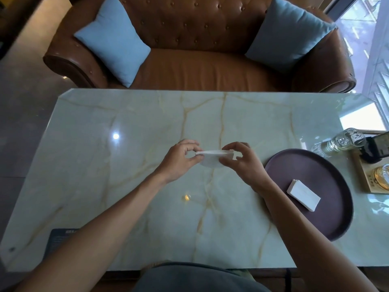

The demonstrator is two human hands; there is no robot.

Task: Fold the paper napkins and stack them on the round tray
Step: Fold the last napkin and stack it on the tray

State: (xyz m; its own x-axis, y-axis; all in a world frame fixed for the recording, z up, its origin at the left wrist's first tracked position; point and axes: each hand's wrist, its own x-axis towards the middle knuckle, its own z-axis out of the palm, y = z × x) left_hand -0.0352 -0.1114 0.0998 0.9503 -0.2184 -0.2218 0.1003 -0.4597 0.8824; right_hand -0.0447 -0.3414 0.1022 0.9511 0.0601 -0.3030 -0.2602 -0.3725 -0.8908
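A white paper napkin (210, 160) is held just above the middle of the marble table (126, 165), doubled over with its fold sagging down. My left hand (179, 160) pinches its left end and my right hand (242, 160) pinches its right end. To the right lies the dark round tray (328, 218). On the tray rests a small stack of folded white napkins (304, 194), apart from both hands.
A glass bottle (341, 142) lies on its side beyond the tray. At the right table edge are a wooden board (366, 182), a black holder (376, 146) and a glass jar (382, 175). A brown sofa (200, 66) with two blue cushions faces the table.
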